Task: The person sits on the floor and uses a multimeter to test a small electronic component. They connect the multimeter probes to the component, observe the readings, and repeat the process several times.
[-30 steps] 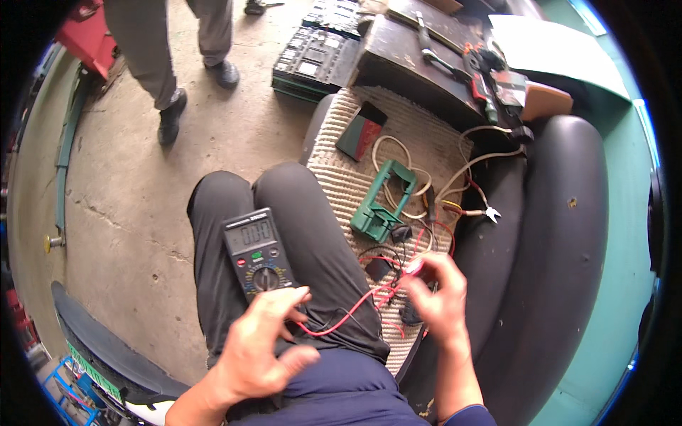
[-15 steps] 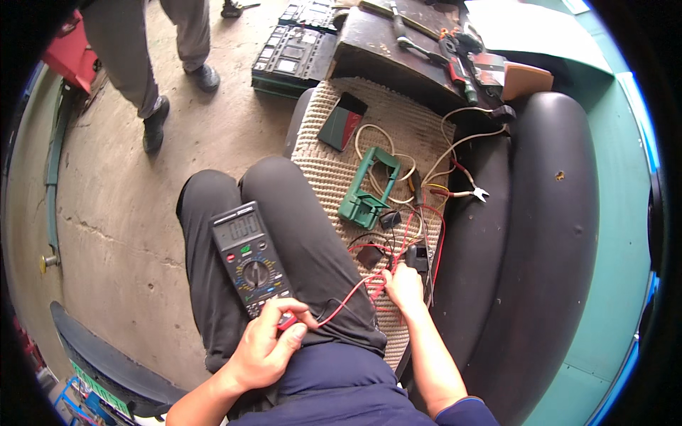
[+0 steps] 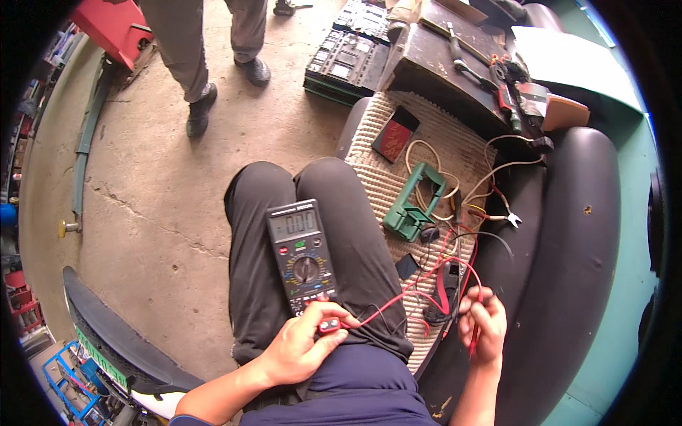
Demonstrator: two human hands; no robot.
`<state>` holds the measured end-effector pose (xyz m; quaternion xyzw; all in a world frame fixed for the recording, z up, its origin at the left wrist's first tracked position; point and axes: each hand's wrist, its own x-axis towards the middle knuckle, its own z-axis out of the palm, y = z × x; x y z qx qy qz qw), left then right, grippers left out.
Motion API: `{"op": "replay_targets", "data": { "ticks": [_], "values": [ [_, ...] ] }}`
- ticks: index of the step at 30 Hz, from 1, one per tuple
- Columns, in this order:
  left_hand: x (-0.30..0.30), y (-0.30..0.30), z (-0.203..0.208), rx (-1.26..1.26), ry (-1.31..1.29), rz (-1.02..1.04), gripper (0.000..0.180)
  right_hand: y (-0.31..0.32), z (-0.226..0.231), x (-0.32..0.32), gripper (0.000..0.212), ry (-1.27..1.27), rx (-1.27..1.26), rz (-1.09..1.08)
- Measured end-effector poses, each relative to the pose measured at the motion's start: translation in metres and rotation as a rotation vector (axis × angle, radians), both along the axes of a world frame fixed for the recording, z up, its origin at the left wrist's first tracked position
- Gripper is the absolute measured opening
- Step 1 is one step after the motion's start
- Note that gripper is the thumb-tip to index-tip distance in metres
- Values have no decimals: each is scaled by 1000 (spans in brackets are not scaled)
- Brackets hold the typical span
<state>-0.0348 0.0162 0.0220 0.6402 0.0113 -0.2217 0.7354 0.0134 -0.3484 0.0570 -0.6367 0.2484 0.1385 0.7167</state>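
Across the thighs [image 3: 359,227] lies the meter [image 3: 300,252]; the left grip [image 3: 334,328] holds a red plug [image 3: 329,325], while the right grip [image 3: 477,318], now away from the seat [image 3: 366,177], pinches a red lead [image 3: 474,344], probably freed for testing.

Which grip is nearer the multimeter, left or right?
Left. The left grip is right at the lower end of the multimeter, while the right grip is well off to its right, beyond the right thigh.
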Motion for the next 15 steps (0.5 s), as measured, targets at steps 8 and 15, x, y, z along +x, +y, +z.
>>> {"op": "replay_targets", "data": {
  "ticks": [8, 15],
  "values": [
    [-5, 4, -1, 88, -74, 18, 25, 93, -36, -53, 24, -92, 226, 9],
    [-10, 7, -8, 79, -103, -3, 30, 71, -12, -35, 20, 195, 123, 308]
  ]
}}
